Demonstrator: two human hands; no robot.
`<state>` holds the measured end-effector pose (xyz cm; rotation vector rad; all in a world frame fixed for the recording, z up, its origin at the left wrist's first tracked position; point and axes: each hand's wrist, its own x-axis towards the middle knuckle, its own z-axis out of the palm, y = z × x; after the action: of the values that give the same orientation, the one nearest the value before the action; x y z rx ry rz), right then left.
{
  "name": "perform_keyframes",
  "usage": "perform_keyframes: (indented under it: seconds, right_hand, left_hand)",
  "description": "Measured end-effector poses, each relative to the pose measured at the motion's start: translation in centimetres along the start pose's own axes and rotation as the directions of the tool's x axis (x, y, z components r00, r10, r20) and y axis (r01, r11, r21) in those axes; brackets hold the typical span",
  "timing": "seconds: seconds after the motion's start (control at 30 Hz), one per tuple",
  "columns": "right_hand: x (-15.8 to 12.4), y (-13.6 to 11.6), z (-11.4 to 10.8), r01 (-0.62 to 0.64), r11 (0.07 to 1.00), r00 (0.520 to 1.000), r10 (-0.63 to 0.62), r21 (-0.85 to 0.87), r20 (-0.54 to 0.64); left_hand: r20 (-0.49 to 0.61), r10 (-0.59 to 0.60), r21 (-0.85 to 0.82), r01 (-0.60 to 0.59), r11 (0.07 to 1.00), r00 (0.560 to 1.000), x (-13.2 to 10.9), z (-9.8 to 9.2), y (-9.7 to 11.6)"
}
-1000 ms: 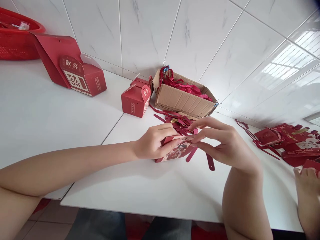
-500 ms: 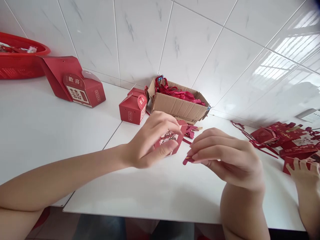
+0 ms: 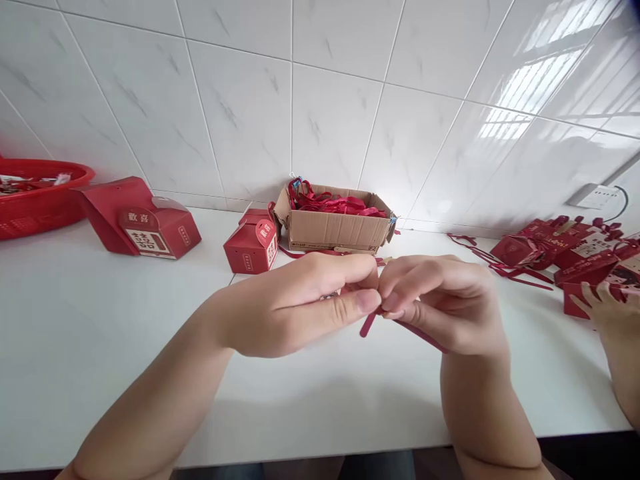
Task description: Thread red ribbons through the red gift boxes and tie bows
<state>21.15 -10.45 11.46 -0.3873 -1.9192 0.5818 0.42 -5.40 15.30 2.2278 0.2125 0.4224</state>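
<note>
My left hand (image 3: 300, 307) and my right hand (image 3: 445, 300) meet at the fingertips above the white table. Between them is a dark red ribbon (image 3: 368, 325); one rounded end hangs below the fingertips, and another length runs under my right hand. My right thumb and fingers pinch the ribbon. My left thumb and index finger close on it at the same spot, though the exact grip is partly hidden. A red printed box behind my left hand is almost wholly covered by it.
A cardboard box (image 3: 333, 230) of red ribbons stands against the tiled wall. Left of it are a small red gift box (image 3: 250, 247), a larger open-lidded one (image 3: 175, 237) and a red basket (image 3: 40, 210). At right, another person's hand (image 3: 607, 307) touches red boxes (image 3: 570, 250).
My left hand has moved right and closed against my right fingertips at the ribbon. More of the ribbon shows below the fingers. The view has tilted up.
</note>
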Motion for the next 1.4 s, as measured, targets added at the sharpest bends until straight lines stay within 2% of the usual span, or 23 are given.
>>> perform_keyframes:
  seconds: [0.23,0.43,0.53,0.63,0.7,0.77,0.87,1.0,1.2,1.4]
  right_hand:
    - [0.1,0.2,-0.2,-0.172,0.984,0.980,0.176,0.049,-0.095]
    - [0.8,1.6,0.1,-0.292,0.951,0.941,0.305,0.103,-0.146]
    - [1.2,2.4,0.5,-0.313,0.948,0.905,0.314,0.053,-0.287]
    - [1.5,2.7,0.9,-0.333,0.939,0.831,0.247,-0.090,-0.498]
    - [1.6,2.8,1.0,-0.365,0.921,0.809,0.240,-0.138,-0.537]
    - [1.6,2.8,1.1,-0.410,0.902,0.817,0.297,-0.134,-0.495]
    - [1.6,2.9,1.2,-0.440,0.886,0.836,0.347,-0.143,-0.425]
    - [1.5,3.0,1.1,-0.446,0.866,0.853,0.336,-0.226,-0.399]
    - [1.3,2.6,1.0,-0.438,0.861,0.885,0.362,-0.258,-0.293]
    - [1.2,2.7,1.4,-0.383,0.880,0.913,0.313,-0.281,-0.262]
  left_hand:
    - [-0.054,0.079,0.101,-0.074,0.992,0.995,0.6,0.3,-1.3]
    - [-0.188,0.129,0.254,-0.078,0.964,0.974,0.8,0.0,-2.9]
    - [-0.312,0.235,0.360,-0.114,0.926,0.921,1.2,-0.2,-3.4]
    - [-0.446,0.350,0.495,-0.099,0.863,0.824,1.8,-0.3,-3.8]
    - [-0.497,0.416,0.596,-0.049,0.801,0.762,2.2,-0.3,-4.1]
    - [-0.491,0.462,0.677,-0.010,0.736,0.738,2.5,-0.2,-4.4]
    - [-0.426,0.468,0.737,-0.003,0.676,0.775,2.9,0.0,-4.8]
    - [-0.373,0.456,0.733,-0.044,0.679,0.808,2.9,0.2,-5.0]
    - [-0.351,0.471,0.666,-0.138,0.733,0.809,3.0,0.3,-5.1]
    - [-0.397,0.405,0.471,-0.196,0.860,0.824,3.0,0.4,-5.0]
